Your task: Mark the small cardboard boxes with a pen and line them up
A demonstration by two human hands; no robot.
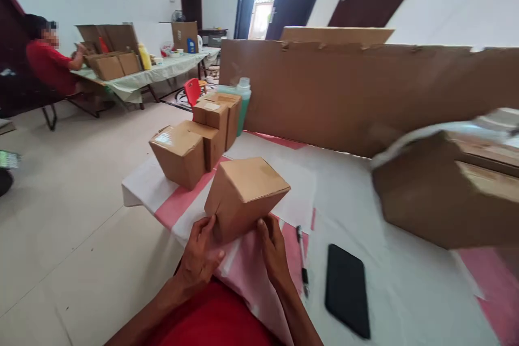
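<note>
Both hands grip one small cardboard box point(243, 194) at the table's near edge: left hand point(200, 257) clamped on its lower left side, right hand point(273, 251) on its lower right, likely steadying it, tilted, closed top facing up. Just right of the right hand lie a pen point(302, 259) and a black phone point(347, 289). Beyond the left hand, four similar boxes point(194, 143) stand clustered.

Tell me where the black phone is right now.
In the head view the black phone lies flat on the table, to the right of the pen and the right hand.
</note>
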